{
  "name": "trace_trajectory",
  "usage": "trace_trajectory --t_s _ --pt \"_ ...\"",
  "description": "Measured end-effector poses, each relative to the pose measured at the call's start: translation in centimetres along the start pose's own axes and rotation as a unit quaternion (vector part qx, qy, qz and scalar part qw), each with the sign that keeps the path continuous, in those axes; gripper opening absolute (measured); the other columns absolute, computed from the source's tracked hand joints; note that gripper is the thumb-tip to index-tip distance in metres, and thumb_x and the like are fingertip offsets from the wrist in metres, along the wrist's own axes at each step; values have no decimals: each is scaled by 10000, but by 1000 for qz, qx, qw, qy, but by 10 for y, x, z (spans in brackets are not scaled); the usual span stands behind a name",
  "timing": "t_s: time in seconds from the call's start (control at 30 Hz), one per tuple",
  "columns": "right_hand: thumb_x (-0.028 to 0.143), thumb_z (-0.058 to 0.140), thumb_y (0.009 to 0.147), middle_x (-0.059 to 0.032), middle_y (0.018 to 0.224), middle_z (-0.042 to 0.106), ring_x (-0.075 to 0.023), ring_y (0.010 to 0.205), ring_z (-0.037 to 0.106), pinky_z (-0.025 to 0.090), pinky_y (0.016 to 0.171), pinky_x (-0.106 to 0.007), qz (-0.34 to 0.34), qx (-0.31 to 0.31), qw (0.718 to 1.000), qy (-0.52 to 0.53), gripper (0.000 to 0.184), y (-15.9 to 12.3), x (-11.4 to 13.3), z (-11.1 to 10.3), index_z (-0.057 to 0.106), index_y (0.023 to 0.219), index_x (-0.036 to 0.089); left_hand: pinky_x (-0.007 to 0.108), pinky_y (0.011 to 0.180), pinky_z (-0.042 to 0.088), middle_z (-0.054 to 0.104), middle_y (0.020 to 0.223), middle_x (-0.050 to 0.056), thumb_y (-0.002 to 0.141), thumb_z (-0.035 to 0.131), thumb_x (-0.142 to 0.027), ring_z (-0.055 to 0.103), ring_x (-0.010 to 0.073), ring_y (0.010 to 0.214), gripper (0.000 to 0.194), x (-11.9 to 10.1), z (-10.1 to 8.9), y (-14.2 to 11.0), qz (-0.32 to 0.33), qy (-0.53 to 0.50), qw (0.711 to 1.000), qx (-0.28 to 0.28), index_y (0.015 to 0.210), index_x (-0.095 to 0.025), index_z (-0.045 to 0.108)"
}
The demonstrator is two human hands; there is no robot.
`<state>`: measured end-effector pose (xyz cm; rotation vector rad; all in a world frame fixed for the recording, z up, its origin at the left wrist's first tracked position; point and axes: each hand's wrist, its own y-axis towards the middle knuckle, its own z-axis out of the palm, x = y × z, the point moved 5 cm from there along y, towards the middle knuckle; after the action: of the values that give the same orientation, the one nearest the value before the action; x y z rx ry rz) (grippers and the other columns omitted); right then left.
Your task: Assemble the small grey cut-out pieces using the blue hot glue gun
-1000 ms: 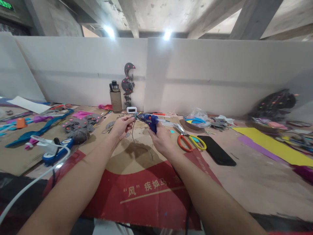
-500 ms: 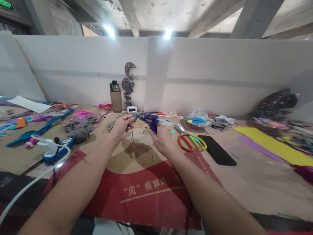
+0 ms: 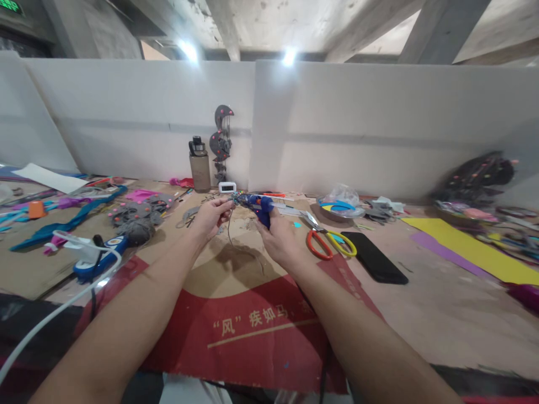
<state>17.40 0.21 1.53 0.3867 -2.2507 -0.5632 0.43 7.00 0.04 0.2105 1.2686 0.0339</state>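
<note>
My right hand [image 3: 278, 237] is wrapped round the handle of a blue glue gun [image 3: 263, 210], whose nozzle points left toward my other hand. My left hand [image 3: 211, 217] pinches a thin grey cord [image 3: 229, 229], and its loose end trails down over the cardboard. At the left fingertips, close to the nozzle, is a small dark cluster with coloured specks, too small to make out. Beneath both hands lies a red and brown cardboard sheet [image 3: 252, 342]. Scissors [image 3: 325, 238] with one red and one yellow handle rest to the right of my right hand.
A black phone [image 3: 374, 258] lies beside the scissors. Farther back stand a bottle [image 3: 200, 168] and a small white digital display [image 3: 227, 188]. On the left are a blue power strip [image 3: 101, 261], its white cable, and a grey yarn ball [image 3: 137, 231]. Yellow sheeting [image 3: 475, 247] lies right.
</note>
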Motion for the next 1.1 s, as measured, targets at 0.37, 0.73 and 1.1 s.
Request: trace_trajectory --t_s 0.37,0.73,1.1 --pt "285 502 772 -57 865 633 -156 642 557 437 618 -286 41 -26 986 160 304 3 -10 3 491 1063 195 132 356 230 538 597 -5 590 735 -200 392 13 438 196 0 -7 2 -2 -41 999 -22 652 -99 579" --pt "320 526 742 -98 797 636 -206 722 581 412 620 -295 205 78 975 -47 183 16 -81 21 580 802 156 153 365 221 549 613 -3 589 744 -276 415 27 451 245 13 -3 1 -12 29 999 -14 726 -121 612" --pt "435 516 781 -42 832 571 -186 814 559 433 784 -366 129 -40 963 235 252 11 -40 18 437 849 206 221 468 311 550 591 -22 664 661 -313 426 80 493 173 -4 23 -19 138 273 951 -48 739 -159 633"
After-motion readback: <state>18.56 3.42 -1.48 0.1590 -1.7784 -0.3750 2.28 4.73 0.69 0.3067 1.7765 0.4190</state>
